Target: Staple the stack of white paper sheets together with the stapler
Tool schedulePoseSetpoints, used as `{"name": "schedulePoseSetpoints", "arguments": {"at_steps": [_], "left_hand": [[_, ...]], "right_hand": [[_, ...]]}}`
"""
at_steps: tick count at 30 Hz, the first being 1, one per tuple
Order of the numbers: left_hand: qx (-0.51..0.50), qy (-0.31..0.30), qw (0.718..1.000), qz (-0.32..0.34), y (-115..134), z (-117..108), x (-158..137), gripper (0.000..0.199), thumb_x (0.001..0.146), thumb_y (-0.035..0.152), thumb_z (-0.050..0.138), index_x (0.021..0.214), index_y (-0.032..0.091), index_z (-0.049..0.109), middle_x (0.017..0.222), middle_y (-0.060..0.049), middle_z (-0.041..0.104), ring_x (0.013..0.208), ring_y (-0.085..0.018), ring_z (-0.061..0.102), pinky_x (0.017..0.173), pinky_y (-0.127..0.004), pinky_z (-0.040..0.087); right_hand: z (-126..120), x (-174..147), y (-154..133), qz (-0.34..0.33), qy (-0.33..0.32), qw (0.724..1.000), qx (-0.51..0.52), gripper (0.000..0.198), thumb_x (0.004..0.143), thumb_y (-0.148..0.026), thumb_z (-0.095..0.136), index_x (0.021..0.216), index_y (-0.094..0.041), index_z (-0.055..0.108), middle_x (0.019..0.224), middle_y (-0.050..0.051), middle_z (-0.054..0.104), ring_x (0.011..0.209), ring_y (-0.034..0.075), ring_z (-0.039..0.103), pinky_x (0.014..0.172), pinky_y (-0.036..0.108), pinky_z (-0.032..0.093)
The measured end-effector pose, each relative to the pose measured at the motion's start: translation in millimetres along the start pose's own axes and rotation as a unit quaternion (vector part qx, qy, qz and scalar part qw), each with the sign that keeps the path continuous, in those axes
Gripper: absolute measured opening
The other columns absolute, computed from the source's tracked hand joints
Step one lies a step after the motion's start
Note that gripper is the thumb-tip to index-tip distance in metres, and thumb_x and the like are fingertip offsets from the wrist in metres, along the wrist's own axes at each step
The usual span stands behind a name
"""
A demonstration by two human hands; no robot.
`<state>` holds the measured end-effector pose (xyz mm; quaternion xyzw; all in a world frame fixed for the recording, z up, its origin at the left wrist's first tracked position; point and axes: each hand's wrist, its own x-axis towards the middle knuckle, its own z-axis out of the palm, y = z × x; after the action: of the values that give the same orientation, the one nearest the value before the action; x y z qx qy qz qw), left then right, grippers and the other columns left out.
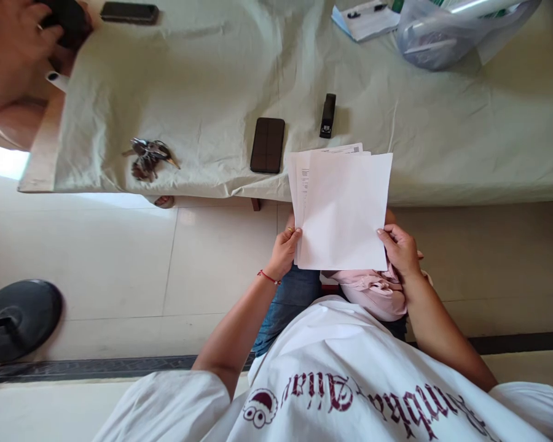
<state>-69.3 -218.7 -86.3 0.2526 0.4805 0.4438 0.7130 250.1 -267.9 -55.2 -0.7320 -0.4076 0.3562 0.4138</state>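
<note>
I note flat, overlapping paper sheets (343,212) nearside of the black stapler (328,115); left hand (284,250) and right hand (400,248) pinch opposite edges. Creased cloth (203,92) covers the tabletop (41,161); floor (216,264), pale tile.

Single head view, facing forward-down; papers (343,209) near, tablecloth (203,92) beyond.

Stapler (328,115): on table (203,92), 12 o'clock from papers (343,212).
Phone (267,145): 10 o'clock from papers.
Keys (151,158): 9 o'clock from phone.
Bag (426,46): 1 o'clock from papers.
</note>
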Motion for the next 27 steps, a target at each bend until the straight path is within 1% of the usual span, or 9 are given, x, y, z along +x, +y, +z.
{"name": "schedulePoseSetpoints", "arguments": {"at_steps": [3, 6, 10, 12, 15, 18, 22, 27], "left_hand": [[-0.005, 0.008, 1.0, 0.002, 3, -3, 2, 0.06, 0.068, 0.065, 0.101, 0.099, 0.018, 0.081, 0.093, -0.005, 0.085, 0.084, -0.019, 0.075, 0.08, -0.031, 0.06], [-0.008, 0.011, 1.0, 0.004, 5, -5, 1, 0.059, 0.065, 0.064, 0.103, 0.092, 0.018, 0.079, 0.092, -0.005, 0.085, 0.085, -0.02, 0.076, 0.082, -0.033, 0.061], [-0.015, 0.009, 1.0, 0.002, 8, -3, -2, 0.06, 0.062, 0.06, 0.106, 0.096, 0.018, 0.079, 0.096, -0.005, 0.086, 0.089, -0.022, 0.077, 0.086, -0.036, 0.064], [-0.018, 0.01, 1.0, 0.002, 8, -1, -3, 0.062, 0.06, 0.057, 0.108, 0.099, 0.018, 0.08, 0.1, -0.006, 0.087, 0.091, -0.022, 0.078, 0.089, -0.038, 0.065], [-0.021, 0.016, 1.0, 0.004, 7, 0, -2, 0.065, 0.057, 0.055, 0.109, 0.102, 0.019, 0.079, 0.106, -0.007, 0.088, 0.093, -0.022, 0.078, 0.091, -0.039, 0.065], [-0.018, 0.024, 1.0, 0.006, 5, -1, -1, 0.065, 0.057, 0.055, 0.109, 0.101, 0.018, 0.079, 0.108, -0.008, 0.088, 0.092, -0.022, 0.078, 0.091, -0.039, 0.065], [-0.011, 0.031, 0.999, 0.005, 5, -2, -1, 0.063, 0.058, 0.054, 0.109, 0.099, 0.018, 0.078, 0.107, -0.007, 0.088, 0.091, -0.022, 0.078, 0.09, -0.039, 0.065], [0.003, 0.034, 0.999, 0.003, 6, -4, -1, 0.064, 0.055, 0.053, 0.109, 0.1, 0.018, 0.079, 0.105, -0.007, 0.087, 0.088, -0.021, 0.076, 0.087, -0.039, 0.065]], "right_hand": [[-1, 2, 2, 0.009, 0.048, 0.998, 0.04, 0.052, 0.075, -0.069, 0.085, 0.088, -0.021, 0.069, 0.076, -0.001, 0.064, 0.073, 0.014, 0.053, 0.068, 0.028, 0.041], [-7, 4, 3, 0.037, 0.09, 0.991, 0.09, 0.056, 0.073, -0.072, 0.086, 0.089, -0.023, 0.064, 0.078, -0.001, 0.064, 0.071, 0.013, 0.054, 0.067, 0.027, 0.045], [-18, 6, 3, 0.08, 0.094, 0.981, 0.151, 0.066, 0.061, -0.075, 0.09, 0.089, -0.025, 0.059, 0.077, -0.002, 0.066, 0.068, 0.015, 0.06, 0.064, 0.031, 0.053], [-21, 6, 1, 0.091, 0.089, 0.977, 0.171, 0.069, 0.058, -0.075, 0.093, 0.088, -0.026, 0.056, 0.076, -0.002, 0.066, 0.066, 0.016, 0.061, 0.063, 0.032, 0.056], [-21, 4, -1, 0.098, 0.075, 0.975, 0.183, 0.069, 0.056, -0.073, 0.097, 0.088, -0.026, 0.057, 0.076, -0.003, 0.068, 0.065, 0.016, 0.063, 0.063, 0.032, 0.057], [-17, -1, -4, 0.096, 0.048, 0.979, 0.176, 0.067, 0.058, -0.071, 0.099, 0.091, -0.026, 0.061, 0.082, -0.001, 0.073, 0.068, 0.017, 0.066, 0.065, 0.032, 0.059], [-14, -4, -9, 0.086, -0.005, 0.986, 0.143, 0.064, 0.059, -0.067, 0.101, 0.092, -0.024, 0.067, 0.086, 0.001, 0.077, 0.073, 0.016, 0.068, 0.069, 0.03, 0.058], [-22, 5, -16, 0.1, -0.078, 0.987, 0.093, 0.066, 0.052, -0.067, 0.104, 0.085, -0.022, 0.068, 0.083, 0.003, 0.078, 0.072, 0.018, 0.069, 0.067, 0.031, 0.058]]}}
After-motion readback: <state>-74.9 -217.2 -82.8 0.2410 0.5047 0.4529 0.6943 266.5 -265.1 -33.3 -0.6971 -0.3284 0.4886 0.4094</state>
